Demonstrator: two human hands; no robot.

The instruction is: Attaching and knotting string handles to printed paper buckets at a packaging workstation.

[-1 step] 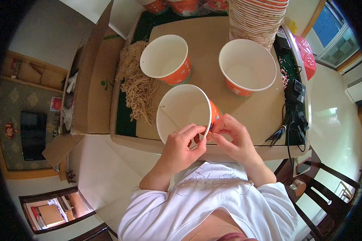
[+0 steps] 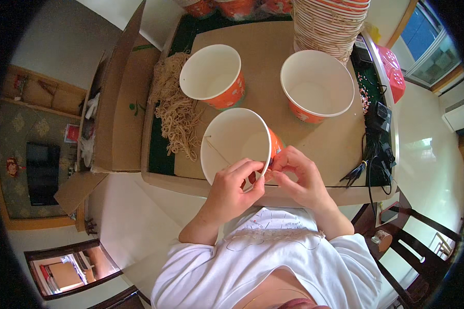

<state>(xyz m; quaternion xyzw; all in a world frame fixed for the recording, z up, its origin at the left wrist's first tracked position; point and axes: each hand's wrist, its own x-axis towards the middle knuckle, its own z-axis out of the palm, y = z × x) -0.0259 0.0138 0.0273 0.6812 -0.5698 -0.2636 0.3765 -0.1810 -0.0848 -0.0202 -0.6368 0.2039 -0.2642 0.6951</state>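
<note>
Bucket (image 2: 232, 136) is clamped by the left hand (image 2: 236, 185) at the table (image 2: 165, 181) edge; the right hand (image 2: 300, 170) is bunched at its rim, grip unclear. Small lettering (image 2: 274, 224) is seen on the shirt (image 2: 294, 268).

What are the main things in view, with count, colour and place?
Table: one, green-topped, centre
Cardboard sheet: one, brown, on table
Near tub: one, orange-white, table's near edge
Cord: one, beige, inside near tub
Other tubs: two, orange-white, on sheet
Tub stack: one, orange-white, far right
Wrapped tubs: several, orange, far edge
Twine: one heap, beige, sheet's left
Box: one, brown, left
Cables: several, black, table's right
Container: one, pink, right
Screen: one, black, far left
Chair: one, dark, lower right
Shirt: one, white, bottom
Left hand, right hand: one each, bare, near tub's rim
</note>
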